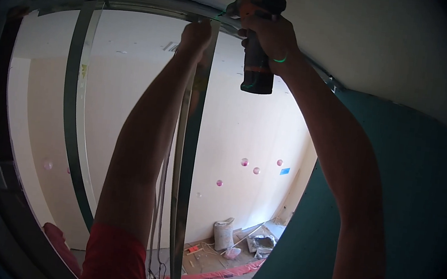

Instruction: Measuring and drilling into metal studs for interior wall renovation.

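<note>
Both my arms reach overhead to the top of a metal frame. My right hand (pixel 275 35) is wrapped round the handle of a dark cordless drill (pixel 255 60), held upright with its battery downward. The drill's nose points left at the metal top track (pixel 150 9), close to the upper end of a vertical metal stud (pixel 193 136). A green light line falls on the drill tip and my right wrist. My left hand (pixel 196 36) is closed at the stud's upper end, just under the track. Whether the bit touches metal is too dark to tell.
Another metal stud (pixel 74 67) stands to the left. Green board (pixel 336 169) covers the right side. Beyond the frame, a pale wall (pixel 253 121) has round pinkish spots. A sack (pixel 222 234), debris and a red strip (pixel 219 275) lie on the floor; cables (pixel 155 253) hang by the stud.
</note>
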Available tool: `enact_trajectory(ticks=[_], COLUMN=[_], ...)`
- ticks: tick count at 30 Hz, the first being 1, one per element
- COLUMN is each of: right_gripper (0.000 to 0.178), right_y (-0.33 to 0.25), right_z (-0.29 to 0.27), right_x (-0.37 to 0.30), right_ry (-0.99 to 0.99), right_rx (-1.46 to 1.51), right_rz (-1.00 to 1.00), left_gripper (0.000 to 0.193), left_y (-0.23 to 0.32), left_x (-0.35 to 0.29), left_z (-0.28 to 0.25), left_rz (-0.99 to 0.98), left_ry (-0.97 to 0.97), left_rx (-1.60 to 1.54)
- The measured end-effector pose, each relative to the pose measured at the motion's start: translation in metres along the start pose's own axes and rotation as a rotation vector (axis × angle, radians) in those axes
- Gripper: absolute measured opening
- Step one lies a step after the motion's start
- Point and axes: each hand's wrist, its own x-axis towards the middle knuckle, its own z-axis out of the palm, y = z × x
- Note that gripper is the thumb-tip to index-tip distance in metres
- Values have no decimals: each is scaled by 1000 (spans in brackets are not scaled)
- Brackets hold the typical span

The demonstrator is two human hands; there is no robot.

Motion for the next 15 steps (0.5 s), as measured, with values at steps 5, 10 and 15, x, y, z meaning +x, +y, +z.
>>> enact_trajectory(ticks=[5, 10, 15], right_gripper=[30, 27, 30], right_y=[7, 11, 11], right_z=[-17, -8, -17], right_x=[15, 21, 21], right_ry=[5, 8, 13], right_rx=[-71, -45, -135], right_rz=[-10, -66, -50], left_gripper=[66, 54, 50], left_y=[26, 13, 30], left_x=[12, 25, 15], left_z=[12, 3, 5], left_rz=[-113, -126, -133], left_ry=[-30, -57, -120], left_rx=[-27, -37, -68])
